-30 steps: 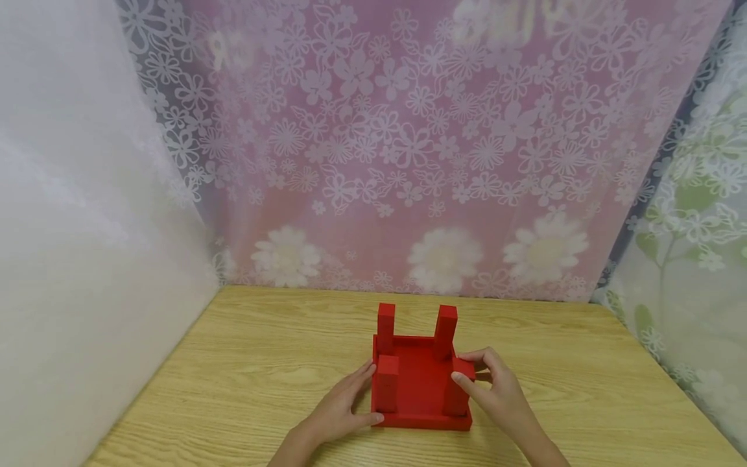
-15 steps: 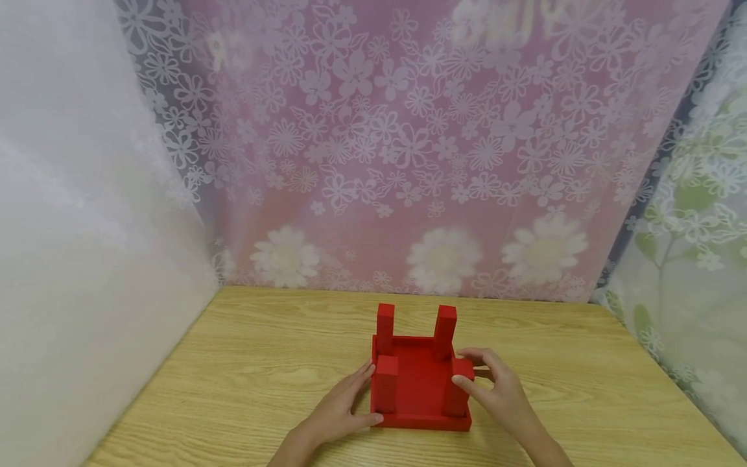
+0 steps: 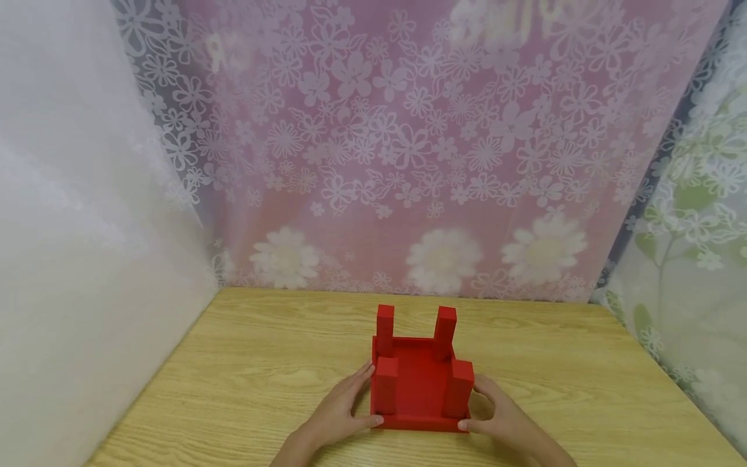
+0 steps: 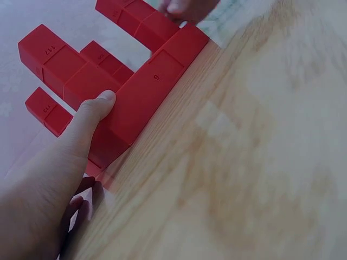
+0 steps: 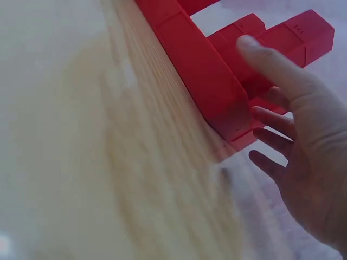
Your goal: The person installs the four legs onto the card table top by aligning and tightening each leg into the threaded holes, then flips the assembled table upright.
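Note:
A red square base (image 3: 417, 384) with a low rim lies on the table, and several red square posts stand up from its corners. My left hand (image 3: 341, 405) holds the near left corner, thumb on the front wall and fingers along the left side. Near the right front corner is my right hand (image 3: 508, 418), beside the near right post (image 3: 459, 389). In the right wrist view its thumb and fingers are spread loosely around that corner, the thumb overlapping the base. Small dark numbers mark the near left post (image 4: 65, 62) in the left wrist view.
The wood-grain table (image 3: 280, 350) runs back to a pink flowered curtain (image 3: 408, 162). White sheeting (image 3: 99, 214) hangs along the left side, and a green-and-white patterned sheet (image 3: 694, 259) along the right.
My right hand has let go of the top of the near right post and moved down to the front right corner of the base. The left hand stays in place.

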### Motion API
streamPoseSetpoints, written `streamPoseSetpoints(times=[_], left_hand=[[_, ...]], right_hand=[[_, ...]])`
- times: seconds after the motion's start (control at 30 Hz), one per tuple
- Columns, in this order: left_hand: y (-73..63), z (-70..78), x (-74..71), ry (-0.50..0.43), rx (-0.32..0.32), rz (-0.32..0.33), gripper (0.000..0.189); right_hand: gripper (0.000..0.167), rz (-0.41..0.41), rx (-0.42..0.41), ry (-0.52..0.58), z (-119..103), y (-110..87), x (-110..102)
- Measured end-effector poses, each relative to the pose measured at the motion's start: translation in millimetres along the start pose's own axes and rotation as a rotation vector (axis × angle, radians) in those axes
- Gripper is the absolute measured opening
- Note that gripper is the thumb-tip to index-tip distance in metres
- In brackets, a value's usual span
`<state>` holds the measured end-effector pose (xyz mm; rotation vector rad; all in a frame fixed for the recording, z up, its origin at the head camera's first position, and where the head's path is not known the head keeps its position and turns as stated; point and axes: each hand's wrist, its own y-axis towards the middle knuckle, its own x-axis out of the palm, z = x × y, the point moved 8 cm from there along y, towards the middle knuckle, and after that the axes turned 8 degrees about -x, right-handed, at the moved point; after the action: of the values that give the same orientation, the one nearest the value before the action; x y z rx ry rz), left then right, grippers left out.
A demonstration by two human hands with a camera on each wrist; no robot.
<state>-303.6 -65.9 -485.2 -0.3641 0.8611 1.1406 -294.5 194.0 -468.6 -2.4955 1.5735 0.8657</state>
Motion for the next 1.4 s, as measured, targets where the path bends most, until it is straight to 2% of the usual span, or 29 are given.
streamPoseSetpoints(times=[0.03, 0.13, 0.27, 0.37, 0.5, 0.7, 0.9, 1.1, 1.27, 1.4], left_hand=[[0.0, -0.5, 0.5, 0.001, -0.003, -0.001, 0.088], [-0.3, -2.0, 1.7, 0.007, -0.007, -0.005, 0.088], [-1.2, -1.6, 1.6, 0.028, 0.010, 0.006, 0.089], [-2.5, 2.9, 0.5, 0.060, 0.055, 0.028, 0.089], [-4.2, 11.1, 1.8, 0.112, 0.119, 0.050, 0.082], [-4.2, 16.1, 7.9, 0.124, 0.149, 0.062, 0.074], [-1.9, 12.2, 11.4, 0.013, 0.160, 0.058, 0.059], [-0.4, 13.3, 8.8, -0.073, 0.157, 0.041, 0.056], [2.8, 13.8, 6.2, -0.189, 0.111, 0.014, 0.057], [4.7, 15.3, 3.6, -0.285, 0.065, -0.015, 0.055]], right_hand=[[0.066, -0.024, 0.028, 0.043, 7, -1.8, 4], [0.065, -0.050, 0.061, 0.069, 20, -4.8, 12], [0.063, -0.010, 0.029, -0.059, 23, -5.2, 12], [0.065, 0.011, 0.004, -0.107, 22, -4.4, 12], [0.068, 0.022, -0.014, -0.141, 20, -4.1, 12], [0.071, 0.038, -0.015, -0.142, 20, -5.0, 11], [0.068, 0.068, -0.005, -0.123, 20, -5.3, 10], [0.065, 0.058, 0.024, -0.066, 18, -3.3, 9], [0.063, 0.080, -0.018, -0.047, 8, -1.5, 2], [0.066, 0.094, 0.014, -0.050, 2, -2.2, -4]])
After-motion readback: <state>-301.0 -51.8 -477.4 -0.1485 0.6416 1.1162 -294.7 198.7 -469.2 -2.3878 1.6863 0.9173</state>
